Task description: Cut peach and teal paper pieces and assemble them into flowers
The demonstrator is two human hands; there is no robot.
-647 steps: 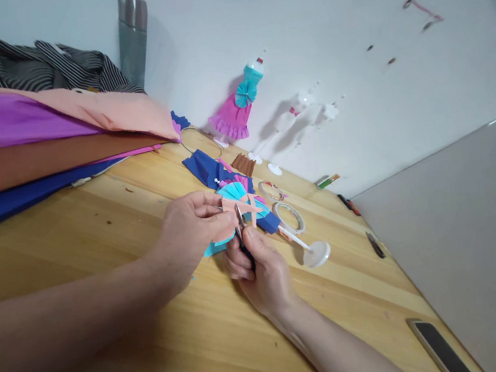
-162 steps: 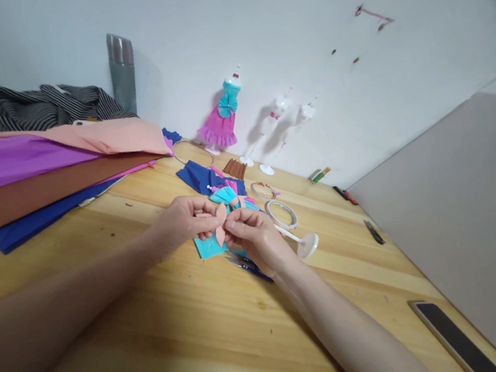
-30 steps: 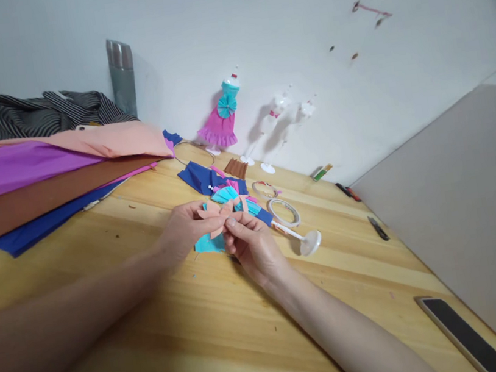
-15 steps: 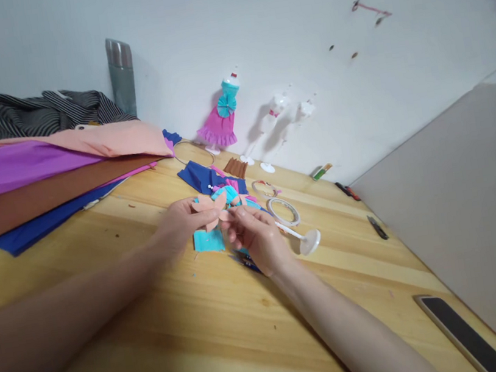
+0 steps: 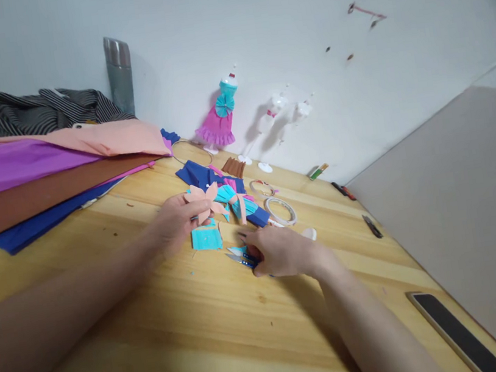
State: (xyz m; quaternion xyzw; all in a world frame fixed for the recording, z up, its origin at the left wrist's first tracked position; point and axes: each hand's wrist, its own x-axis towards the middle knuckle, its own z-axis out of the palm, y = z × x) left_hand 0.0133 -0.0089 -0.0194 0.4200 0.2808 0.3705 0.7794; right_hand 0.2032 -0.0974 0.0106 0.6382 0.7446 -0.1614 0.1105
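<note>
The peach flower-shaped piece (image 5: 213, 193), with its petals spread, was held near the centre of the frame by the left hand (image 5: 174, 224), pinched between thumb and fingers. The right hand (image 5: 282, 249) was lowered over the handles of the scissors (image 5: 240, 260), with its fingers partly curled; whether a grip had been closed on them could not be told. By judgement, a pause in the handling of the piece was shown, with the scissors being reached for or set down. For any lift of them, the handles would need to be enclosed and the blades kept clear of the petals.

A turquoise square (image 5: 206, 239) was laid just below the piece, and a turquoise bow (image 5: 250, 208) was placed to its right, beside a roll of tape (image 5: 286, 223). Across the wooden table (image 5: 171, 332), coloured sheets (image 5: 19, 170) were piled at the left of the frame, backed by striped cloth (image 5: 39, 111) and a flask (image 5: 120, 74). At upper centre, a small dressed form (image 5: 216, 127) was stood before the pale wall (image 5: 186, 10). A phone (image 5: 455, 332) was seen at lower right.
</note>
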